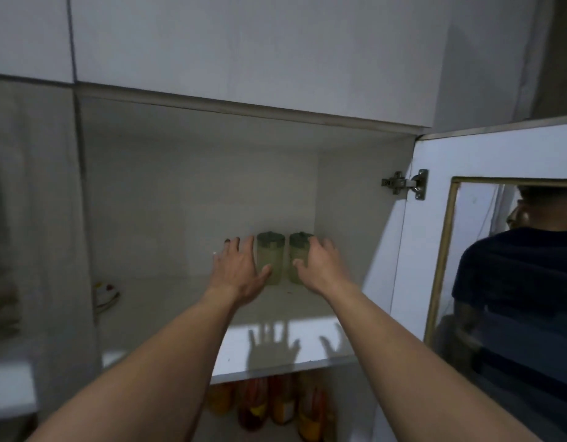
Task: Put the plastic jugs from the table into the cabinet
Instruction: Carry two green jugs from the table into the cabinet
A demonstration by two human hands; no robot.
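Jugs, the left jug (269, 263) and right jug (297, 261), stand upright just apart at the back of the cabinet shelf (180, 301). Left hand (236, 271) and right hand (320, 266) flank them with fingers spread, and whether they touch is blurred. A plate (106, 296) lies far left, half cut off; bottles (276, 403) below are dim.

— What does the person wear on the arms?

— Nothing that shows. Both forearms are bare up to the near edge of the view; no sleeve, watch or band appears.

— And the hands?

— The left hand (236, 269) has dark-painted nails, one visible on a far fingertip; something small and pale sits on its little finger, too blurred to name. The right hand (320, 266) is bare, with no ring visible.
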